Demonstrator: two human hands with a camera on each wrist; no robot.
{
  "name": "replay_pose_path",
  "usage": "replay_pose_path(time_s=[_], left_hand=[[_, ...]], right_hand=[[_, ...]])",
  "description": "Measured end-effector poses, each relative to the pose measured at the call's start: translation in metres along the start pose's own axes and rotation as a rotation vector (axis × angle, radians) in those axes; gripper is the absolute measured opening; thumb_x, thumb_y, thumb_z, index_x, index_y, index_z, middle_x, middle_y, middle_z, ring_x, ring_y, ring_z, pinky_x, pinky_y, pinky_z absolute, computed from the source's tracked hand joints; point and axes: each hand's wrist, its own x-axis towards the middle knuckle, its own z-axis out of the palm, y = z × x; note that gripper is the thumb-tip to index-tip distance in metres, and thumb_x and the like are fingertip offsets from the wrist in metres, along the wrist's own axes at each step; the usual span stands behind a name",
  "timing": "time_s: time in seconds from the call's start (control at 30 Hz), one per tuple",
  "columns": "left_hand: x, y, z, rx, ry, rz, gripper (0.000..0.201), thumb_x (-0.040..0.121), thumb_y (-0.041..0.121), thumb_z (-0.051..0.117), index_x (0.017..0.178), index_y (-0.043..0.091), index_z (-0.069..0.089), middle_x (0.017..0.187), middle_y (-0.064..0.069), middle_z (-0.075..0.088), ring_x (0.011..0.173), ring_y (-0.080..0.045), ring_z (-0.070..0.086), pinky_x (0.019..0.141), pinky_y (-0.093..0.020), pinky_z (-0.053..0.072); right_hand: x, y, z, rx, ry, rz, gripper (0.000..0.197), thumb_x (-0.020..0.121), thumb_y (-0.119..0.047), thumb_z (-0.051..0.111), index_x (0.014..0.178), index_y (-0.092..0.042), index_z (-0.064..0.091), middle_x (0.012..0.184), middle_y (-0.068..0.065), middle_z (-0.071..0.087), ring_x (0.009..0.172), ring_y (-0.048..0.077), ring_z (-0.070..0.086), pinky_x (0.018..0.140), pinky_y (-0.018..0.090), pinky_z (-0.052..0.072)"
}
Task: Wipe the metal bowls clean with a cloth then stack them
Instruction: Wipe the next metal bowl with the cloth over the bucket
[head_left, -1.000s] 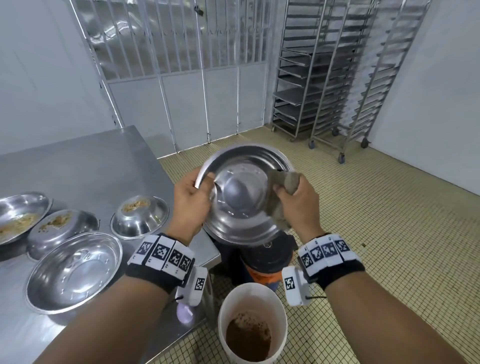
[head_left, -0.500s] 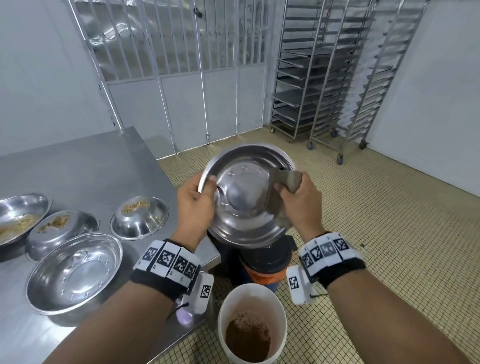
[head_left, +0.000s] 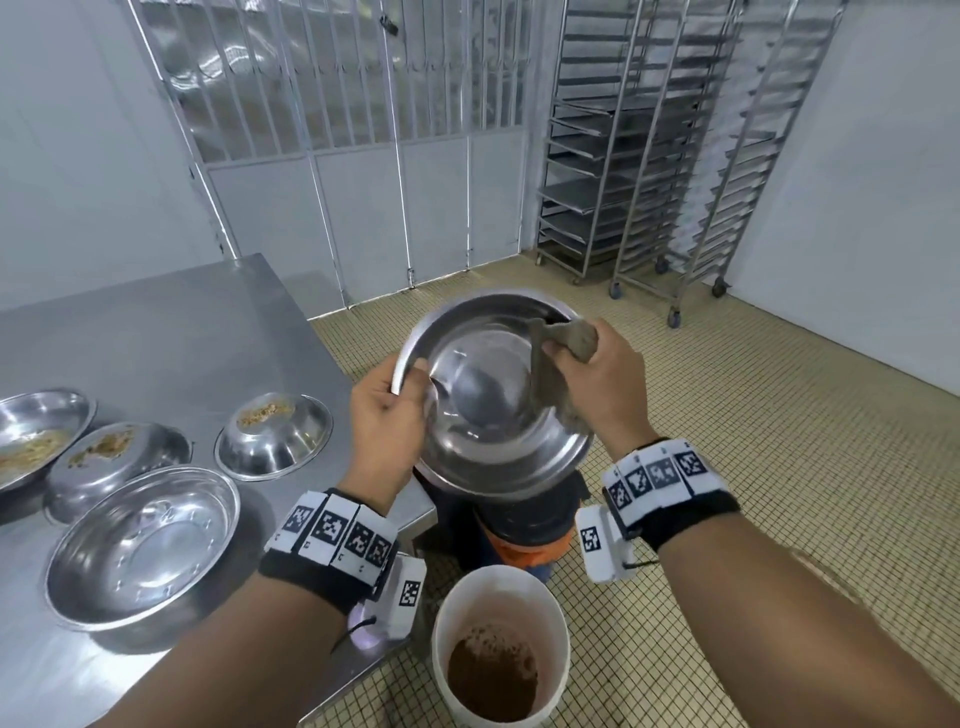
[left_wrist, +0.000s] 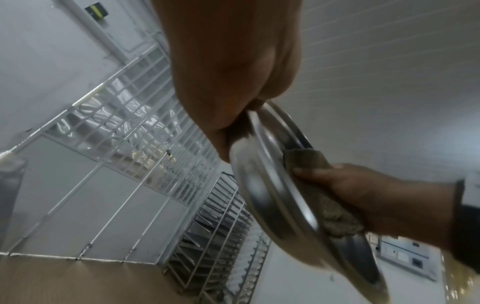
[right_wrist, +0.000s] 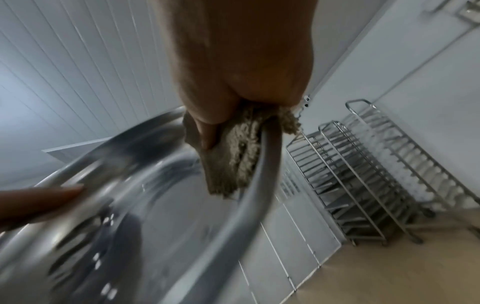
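I hold a metal bowl tilted toward me over the floor, right of the table. My left hand grips its left rim, thumb inside. My right hand pinches a brown-grey cloth over the bowl's right rim, cloth folded inside and outside the wall. On the steel table lie a clean upright bowl, two overturned bowls with crumbs on their bases, and a dirty bowl at the far left.
A white bucket holding brown waste stands on the tiled floor below my hands, with a dark bin with an orange band behind it. Wheeled metal tray racks stand at the back right. A barred metal gate closes the far wall.
My right hand has slid the cloth a little up along the bowl's right rim. The bowl stays tilted in my left hand's grip; the view has shifted slightly.
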Motion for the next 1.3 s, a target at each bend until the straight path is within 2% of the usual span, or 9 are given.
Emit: replay_pose_path(time_s=[0.17, 0.27, 0.43, 0.53, 0.67, 0.8, 0.9, 1.07, 1.3], left_hand=[[0.003, -0.002, -0.003, -0.015, 0.043, 0.036, 0.029, 0.105, 0.014, 0.058, 0.091, 0.030, 0.077, 0.077, -0.019, 0.060, 0.075, -0.024, 0.054, 0.071, -0.036, 0.048], [0.004, 0.005, -0.010, 0.091, -0.029, 0.053, 0.024, 0.104, 0.006, 0.058, 0.104, 0.026, 0.071, 0.079, -0.008, 0.067, 0.071, -0.020, 0.060, 0.064, -0.028, 0.052], [0.025, 0.019, -0.024, 0.382, -0.294, 0.128, 0.026, 0.101, 0.013, 0.065, 0.124, 0.024, 0.071, 0.111, 0.008, 0.074, 0.099, -0.011, 0.071, 0.084, -0.029, 0.058], [0.029, 0.023, -0.023, 0.440, -0.420, 0.171, 0.022, 0.104, 0.013, 0.061, 0.116, 0.024, 0.076, 0.096, 0.010, 0.076, 0.088, -0.012, 0.072, 0.079, -0.028, 0.057], [0.019, 0.020, -0.016, 0.248, -0.243, 0.068, 0.028, 0.103, 0.009, 0.061, 0.099, 0.030, 0.078, 0.080, 0.006, 0.075, 0.072, -0.010, 0.067, 0.069, -0.023, 0.055], [0.015, 0.013, -0.015, 0.137, -0.034, 0.044, 0.035, 0.103, 0.011, 0.061, 0.092, 0.040, 0.079, 0.083, -0.004, 0.075, 0.075, -0.019, 0.067, 0.073, -0.038, 0.057], [0.006, 0.013, -0.015, 0.193, -0.079, 0.070, 0.036, 0.105, 0.013, 0.059, 0.095, 0.043, 0.077, 0.086, -0.010, 0.075, 0.075, -0.019, 0.068, 0.071, -0.037, 0.058], [0.001, 0.019, -0.011, 0.246, -0.164, 0.035, 0.020, 0.105, 0.012, 0.059, 0.108, 0.021, 0.076, 0.083, -0.011, 0.074, 0.065, -0.011, 0.066, 0.058, -0.016, 0.052], [0.007, 0.007, -0.012, 0.098, -0.102, -0.014, 0.029, 0.105, 0.011, 0.057, 0.107, 0.035, 0.074, 0.102, 0.000, 0.078, 0.096, -0.023, 0.073, 0.086, -0.038, 0.061]], right_hand=[[-0.025, 0.024, 0.023, 0.087, -0.022, 0.181, 0.025, 0.092, -0.030, 0.074, 0.108, -0.018, 0.059, 0.095, -0.010, 0.060, 0.085, 0.008, 0.057, 0.058, 0.006, 0.035], [-0.020, 0.024, 0.015, 0.039, -0.021, 0.104, 0.020, 0.091, -0.028, 0.074, 0.097, -0.023, 0.055, 0.085, -0.016, 0.054, 0.076, -0.001, 0.051, 0.055, 0.005, 0.037], [-0.003, 0.009, -0.003, -0.161, -0.266, -0.158, 0.015, 0.094, -0.019, 0.068, 0.098, -0.029, 0.058, 0.080, -0.013, 0.061, 0.069, 0.002, 0.059, 0.058, 0.010, 0.045], [0.003, 0.001, -0.005, -0.236, -0.334, -0.262, 0.020, 0.096, -0.016, 0.066, 0.098, -0.033, 0.056, 0.076, -0.015, 0.061, 0.063, 0.000, 0.059, 0.053, 0.008, 0.042], [-0.004, 0.009, 0.004, -0.009, -0.106, -0.152, 0.011, 0.093, -0.029, 0.073, 0.096, -0.028, 0.063, 0.080, -0.015, 0.065, 0.071, -0.006, 0.059, 0.060, 0.006, 0.044], [-0.021, 0.021, 0.015, 0.025, -0.044, 0.029, 0.019, 0.093, -0.030, 0.073, 0.100, -0.024, 0.056, 0.085, -0.018, 0.057, 0.077, -0.006, 0.054, 0.057, 0.004, 0.040], [-0.014, 0.023, 0.014, -0.002, -0.088, 0.060, 0.020, 0.091, -0.030, 0.074, 0.100, -0.024, 0.056, 0.085, -0.016, 0.058, 0.076, -0.005, 0.054, 0.059, 0.009, 0.038], [0.006, 0.008, 0.004, -0.083, -0.167, -0.069, 0.015, 0.091, -0.029, 0.075, 0.100, -0.026, 0.063, 0.083, -0.015, 0.064, 0.076, -0.001, 0.061, 0.059, 0.010, 0.042], [-0.007, 0.026, 0.017, 0.038, -0.039, 0.065, 0.014, 0.090, -0.028, 0.074, 0.098, -0.024, 0.063, 0.089, -0.013, 0.064, 0.082, 0.001, 0.060, 0.067, 0.020, 0.049]])
